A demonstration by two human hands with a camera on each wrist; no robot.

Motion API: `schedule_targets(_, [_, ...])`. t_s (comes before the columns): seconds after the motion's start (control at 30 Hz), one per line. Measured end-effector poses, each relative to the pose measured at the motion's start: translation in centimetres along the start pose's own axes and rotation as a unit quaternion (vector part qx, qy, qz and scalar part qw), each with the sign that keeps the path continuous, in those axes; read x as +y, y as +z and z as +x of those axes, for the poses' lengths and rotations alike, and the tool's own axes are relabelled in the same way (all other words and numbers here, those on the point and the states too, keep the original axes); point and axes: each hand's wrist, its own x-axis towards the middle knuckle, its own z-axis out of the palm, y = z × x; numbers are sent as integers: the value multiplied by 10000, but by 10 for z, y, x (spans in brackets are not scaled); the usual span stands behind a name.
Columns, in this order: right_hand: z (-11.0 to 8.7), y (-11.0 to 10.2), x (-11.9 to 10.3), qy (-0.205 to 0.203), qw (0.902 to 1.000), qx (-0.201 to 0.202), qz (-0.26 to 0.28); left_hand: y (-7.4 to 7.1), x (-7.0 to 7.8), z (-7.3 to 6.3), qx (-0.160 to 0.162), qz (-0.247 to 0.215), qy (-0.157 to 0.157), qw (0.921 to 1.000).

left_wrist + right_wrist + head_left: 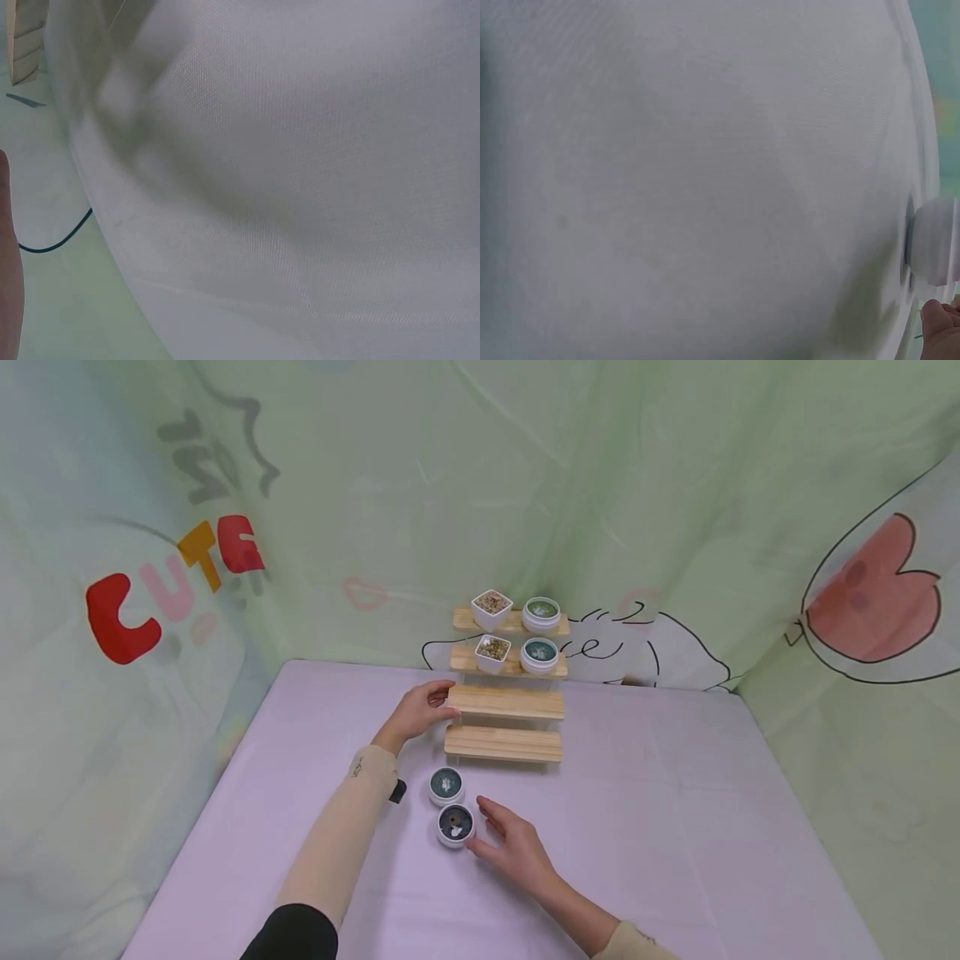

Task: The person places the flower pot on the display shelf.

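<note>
My left hand [414, 712] curves at the wooden rack [506, 702], probably to steady it, though I cannot tell if it grips, while my right hand [519, 850], fingers parted jar-wide, flanks the dark-topped jar [455, 824] in front of the rack.

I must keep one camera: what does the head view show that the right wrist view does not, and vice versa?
Head only: left hand, two square white cups, the whole pale wooden four-tier stand.
Right wrist only: nothing clearly new, but a closer side look at a white round jar.
Both: right hand, such a jar, pale tablecloth, green cloth backdrop.
</note>
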Motion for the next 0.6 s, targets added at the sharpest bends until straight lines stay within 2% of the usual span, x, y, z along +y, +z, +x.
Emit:
schedule_targets(0.2, [-2,5,2,63,9998,-95,-131,0,-1,1,12,-10,44,10000])
schedule_targets(0.6, [1,15,8,81,9995,-25,294,0,-3,1,-3,-22,16,10000])
